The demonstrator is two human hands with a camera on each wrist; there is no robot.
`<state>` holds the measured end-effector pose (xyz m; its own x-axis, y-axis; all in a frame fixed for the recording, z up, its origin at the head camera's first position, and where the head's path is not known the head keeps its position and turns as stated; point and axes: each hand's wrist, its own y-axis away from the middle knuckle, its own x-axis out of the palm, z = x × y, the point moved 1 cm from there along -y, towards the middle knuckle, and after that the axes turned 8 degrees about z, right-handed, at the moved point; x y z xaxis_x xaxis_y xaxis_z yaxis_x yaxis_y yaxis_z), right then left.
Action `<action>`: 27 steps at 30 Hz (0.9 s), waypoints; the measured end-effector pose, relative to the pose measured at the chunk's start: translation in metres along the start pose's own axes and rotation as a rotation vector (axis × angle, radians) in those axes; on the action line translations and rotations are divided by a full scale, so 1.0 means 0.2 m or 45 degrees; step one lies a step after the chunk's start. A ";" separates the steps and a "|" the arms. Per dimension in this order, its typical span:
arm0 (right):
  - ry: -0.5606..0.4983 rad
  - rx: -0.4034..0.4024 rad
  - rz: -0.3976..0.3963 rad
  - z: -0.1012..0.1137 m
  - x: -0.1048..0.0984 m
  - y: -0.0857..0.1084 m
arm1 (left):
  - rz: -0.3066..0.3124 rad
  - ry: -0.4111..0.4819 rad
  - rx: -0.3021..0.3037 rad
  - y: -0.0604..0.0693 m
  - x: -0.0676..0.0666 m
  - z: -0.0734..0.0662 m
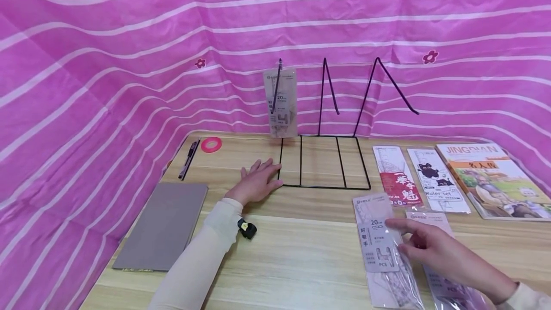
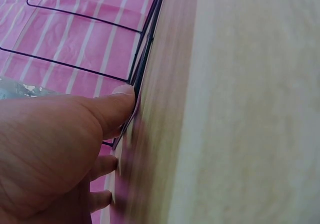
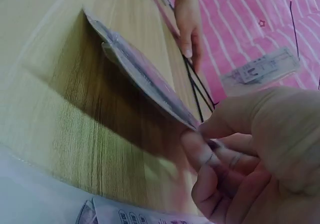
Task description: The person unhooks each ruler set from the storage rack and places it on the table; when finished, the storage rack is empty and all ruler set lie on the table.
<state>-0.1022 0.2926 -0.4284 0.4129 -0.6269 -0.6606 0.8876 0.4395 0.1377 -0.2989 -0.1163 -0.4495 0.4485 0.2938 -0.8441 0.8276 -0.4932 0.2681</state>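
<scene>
My left hand (image 1: pixel 257 182) rests on the table by the front left corner of a black wire display rack (image 1: pixel 320 186), its thumb and fingers touching the wire. In the left wrist view, the thumb (image 2: pixel 119 99) lies along that wire. My right hand (image 1: pixel 435 245) pinches the right edge of a clear-packaged ruler set (image 1: pixel 379 240) marked 20 cm. The right wrist view shows this ruler set (image 3: pixel 145 81) tilted up from the table, thumb and index finger at its edge. A similar ruler set (image 1: pixel 443 281) lies partly under my right hand. Another packaged ruler set (image 1: pixel 288 104) hangs on the rack's left hook.
The rack's middle hook (image 1: pixel 330 85) and right hook (image 1: pixel 396 85) are bare. At the right lie a red ruler pack (image 1: pixel 400 188), a cat-print ruler set (image 1: pixel 436 181) and a book (image 1: pixel 495 181). A grey notebook (image 1: pixel 165 224), pen (image 1: pixel 189 157) and pink tape roll (image 1: pixel 211 145) lie left.
</scene>
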 end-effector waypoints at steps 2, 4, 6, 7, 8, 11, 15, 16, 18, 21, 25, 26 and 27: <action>0.006 0.078 0.026 0.00 0.00 -0.02 | -0.004 -0.002 0.004 0.00 0.00 0.00; 0.018 0.115 0.036 0.01 0.01 -0.03 | -0.002 -0.005 0.003 0.00 0.00 -0.01; 0.029 0.108 0.032 0.01 0.02 -0.04 | -0.001 -0.007 0.003 0.00 0.00 -0.01; 0.047 0.093 0.017 0.01 0.03 -0.04 | 0.000 -0.007 0.003 0.00 0.00 -0.01; 0.067 0.081 0.001 0.01 0.03 -0.05 | 0.001 -0.008 0.003 0.00 0.00 -0.02; 0.117 0.067 -0.037 0.02 0.05 -0.05 | 0.000 -0.005 0.007 0.00 -0.01 -0.02; 0.177 0.102 -0.066 0.03 0.06 -0.06 | 0.003 -0.002 0.007 0.00 -0.01 -0.02; 0.190 0.116 -0.070 0.03 0.06 -0.06 | 0.003 -0.002 0.007 0.00 -0.01 -0.02; 0.223 0.114 -0.078 0.03 0.06 -0.07 | 0.004 0.000 0.004 -0.01 -0.01 -0.02; 0.255 0.096 -0.085 0.03 0.06 -0.07 | 0.003 0.004 0.000 -0.01 -0.01 -0.01; 0.274 0.073 -0.085 0.01 0.05 -0.07 | 0.001 0.007 -0.005 0.00 0.00 0.00; 0.277 0.071 -0.083 0.01 0.05 -0.08 | 0.001 0.006 -0.007 0.00 0.00 0.00; 0.279 0.069 -0.080 0.00 0.05 -0.08 | 0.001 0.006 -0.009 0.00 0.00 0.00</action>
<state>-0.1119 0.2790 -0.4364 0.3078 -0.4949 -0.8126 0.9222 0.3652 0.1269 -0.2991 -0.1163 -0.4500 0.4507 0.2974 -0.8417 0.8297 -0.4875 0.2721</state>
